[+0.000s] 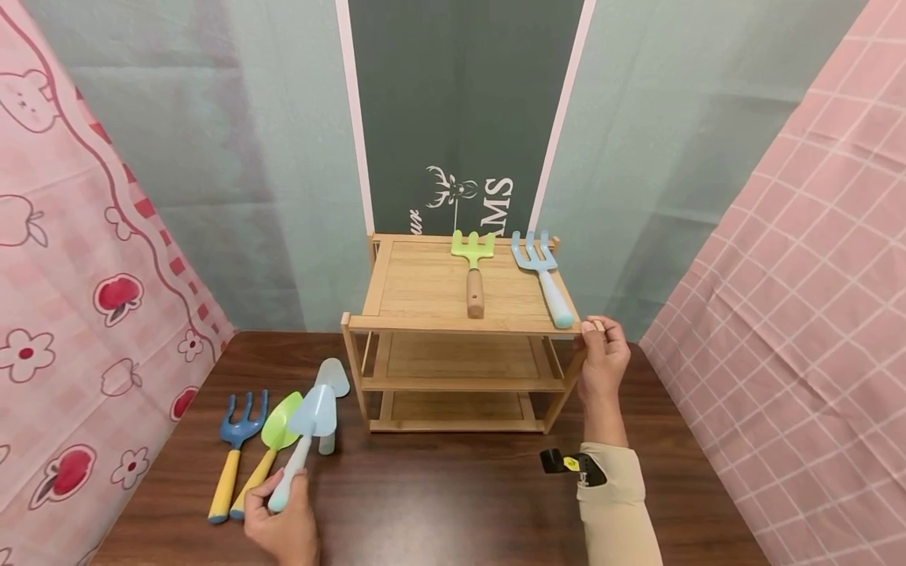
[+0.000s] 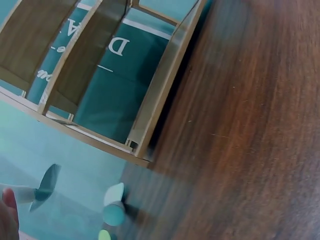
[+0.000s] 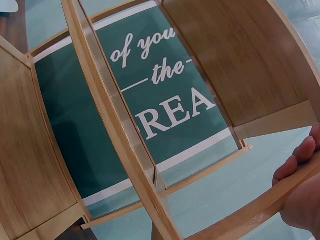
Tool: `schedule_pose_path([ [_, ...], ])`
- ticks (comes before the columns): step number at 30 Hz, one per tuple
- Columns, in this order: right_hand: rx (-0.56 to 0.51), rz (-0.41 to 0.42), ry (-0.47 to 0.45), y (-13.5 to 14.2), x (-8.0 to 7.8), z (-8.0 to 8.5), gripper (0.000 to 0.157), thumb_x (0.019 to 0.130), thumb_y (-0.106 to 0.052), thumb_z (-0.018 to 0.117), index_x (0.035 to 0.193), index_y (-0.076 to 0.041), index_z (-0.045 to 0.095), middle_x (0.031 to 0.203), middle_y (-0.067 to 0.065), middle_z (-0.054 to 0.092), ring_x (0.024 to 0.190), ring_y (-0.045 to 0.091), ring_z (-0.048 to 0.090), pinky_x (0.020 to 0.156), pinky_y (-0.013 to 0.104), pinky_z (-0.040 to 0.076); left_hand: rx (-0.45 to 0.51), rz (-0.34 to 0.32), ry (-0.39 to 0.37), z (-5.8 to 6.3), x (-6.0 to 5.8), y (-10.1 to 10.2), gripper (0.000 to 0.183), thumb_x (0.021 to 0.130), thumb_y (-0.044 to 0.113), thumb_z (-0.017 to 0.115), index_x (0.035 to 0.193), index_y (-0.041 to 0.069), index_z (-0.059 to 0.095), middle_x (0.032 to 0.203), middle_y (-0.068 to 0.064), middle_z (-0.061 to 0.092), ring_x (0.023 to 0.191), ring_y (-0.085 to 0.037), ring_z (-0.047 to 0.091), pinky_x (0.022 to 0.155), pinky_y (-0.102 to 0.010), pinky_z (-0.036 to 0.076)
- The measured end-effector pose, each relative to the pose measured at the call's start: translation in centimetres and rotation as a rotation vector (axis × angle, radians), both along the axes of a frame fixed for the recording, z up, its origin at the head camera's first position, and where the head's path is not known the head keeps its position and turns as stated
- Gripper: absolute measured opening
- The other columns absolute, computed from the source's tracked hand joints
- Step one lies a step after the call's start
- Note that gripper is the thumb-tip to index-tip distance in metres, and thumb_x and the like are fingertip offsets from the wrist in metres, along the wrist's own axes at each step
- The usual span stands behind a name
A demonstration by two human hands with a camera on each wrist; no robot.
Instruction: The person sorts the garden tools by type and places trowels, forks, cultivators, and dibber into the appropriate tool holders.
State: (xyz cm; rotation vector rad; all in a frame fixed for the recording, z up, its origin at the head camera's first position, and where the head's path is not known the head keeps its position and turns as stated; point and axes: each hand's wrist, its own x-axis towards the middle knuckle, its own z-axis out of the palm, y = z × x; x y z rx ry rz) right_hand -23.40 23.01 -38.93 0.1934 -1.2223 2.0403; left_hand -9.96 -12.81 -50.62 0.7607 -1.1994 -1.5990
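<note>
My left hand (image 1: 283, 523) holds a light blue toy trowel (image 1: 315, 410) by its pale handle, raised above the table's left side. In the left wrist view the trowel (image 2: 46, 187) shows edge-on beside my thumb. My right hand (image 1: 603, 358) grips the front right corner of a three-tier wooden rack (image 1: 453, 384); the right wrist view shows its fingers (image 3: 305, 151) curled round the rack's post. On the top shelf lie a green hand fork (image 1: 474, 271) with a wooden handle and a light blue hand fork (image 1: 541, 275) with a white handle.
At the left of the brown table (image 1: 453, 495) lie a blue hand fork (image 1: 241, 428) with a yellow handle and a green trowel (image 1: 281, 420). Another pale tool (image 1: 333, 377) is partly hidden behind the held trowel. Curtains (image 1: 800, 275) enclose the sides and back.
</note>
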Motion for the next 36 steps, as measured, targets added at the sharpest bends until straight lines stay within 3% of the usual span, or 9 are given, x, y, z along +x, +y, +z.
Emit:
schedule_pose_path([
  [3, -0.009, 0.001, 0.001, 0.1, -0.1, 0.0, 0.011, 0.086, 0.008, 0.054, 0.086, -0.001, 0.061, 0.072, 0.006, 0.056, 0.058, 0.014, 0.053, 0.055, 0.023, 0.045, 0.004, -0.004, -0.012, 0.5, 0.1, 0.2, 0.020, 0.065, -0.013, 0.071, 0.077, -0.001, 0.061, 0.079, -0.004, 0.059, 0.073, -0.015, 0.056, 0.060, -0.017, 0.046],
  [5, -0.013, 0.000, 0.002, 0.0, -0.1, 0.0, 0.012, 0.086, 0.009, 0.054, 0.085, -0.001, 0.061, 0.072, 0.006, 0.056, 0.057, 0.014, 0.052, 0.055, 0.023, 0.044, 0.005, -0.017, 0.023, 0.6, 0.2, 0.3, 0.021, 0.066, -0.015, 0.070, 0.078, -0.002, 0.059, 0.080, -0.006, 0.058, 0.071, -0.015, 0.058, 0.058, -0.015, 0.047],
  [12, 0.008, -0.016, 0.001, 0.0, -0.2, 0.0, 0.012, 0.086, 0.009, 0.052, 0.086, 0.000, 0.060, 0.071, 0.005, 0.056, 0.057, 0.012, 0.053, 0.055, 0.022, 0.044, -0.027, -0.063, 0.328, 1.1, 0.6, 1.2, 0.021, 0.064, -0.026, 0.060, 0.078, -0.019, 0.047, 0.081, -0.013, 0.056, 0.066, -0.016, 0.064, 0.057, -0.020, 0.051],
  [16, -0.002, 0.000, 0.013, -0.1, -0.1, 0.0, 0.010, 0.086, 0.009, 0.053, 0.087, 0.001, 0.059, 0.072, 0.006, 0.055, 0.058, 0.013, 0.053, 0.055, 0.022, 0.044, -0.032, -0.097, 0.493, 1.6, 0.8, 2.0, 0.019, 0.064, -0.030, 0.053, 0.076, -0.020, 0.042, 0.079, -0.016, 0.056, 0.066, -0.019, 0.065, 0.056, -0.023, 0.052],
  [19, -0.007, 0.012, 0.018, -0.1, -0.1, 0.0, 0.010, 0.086, 0.009, 0.053, 0.087, 0.001, 0.059, 0.072, 0.006, 0.056, 0.058, 0.013, 0.053, 0.056, 0.022, 0.044, -0.071, -0.126, 0.558, 2.2, 1.1, 2.4, 0.019, 0.063, -0.031, 0.052, 0.075, -0.019, 0.041, 0.079, -0.017, 0.057, 0.066, -0.021, 0.065, 0.057, -0.023, 0.052],
  [27, -0.006, 0.010, 0.011, 0.0, -0.2, 0.0, 0.011, 0.086, 0.008, 0.053, 0.087, 0.000, 0.060, 0.070, 0.006, 0.056, 0.057, 0.013, 0.053, 0.055, 0.022, 0.044, -0.135, -0.159, 0.651, 3.7, 1.7, 3.1, 0.018, 0.062, -0.033, 0.047, 0.073, -0.020, 0.040, 0.077, -0.019, 0.055, 0.065, -0.023, 0.063, 0.059, -0.026, 0.053],
  [36, -0.022, 0.033, 0.027, 0.0, -0.1, 0.0, 0.007, 0.085, 0.007, 0.056, 0.087, 0.002, 0.059, 0.075, 0.007, 0.055, 0.059, 0.014, 0.053, 0.056, 0.023, 0.045, -0.131, -0.231, 0.761, 2.9, 2.0, 3.9, 0.020, 0.059, -0.034, 0.042, 0.072, -0.019, 0.042, 0.079, -0.021, 0.054, 0.068, -0.026, 0.064, 0.060, -0.027, 0.053],
])
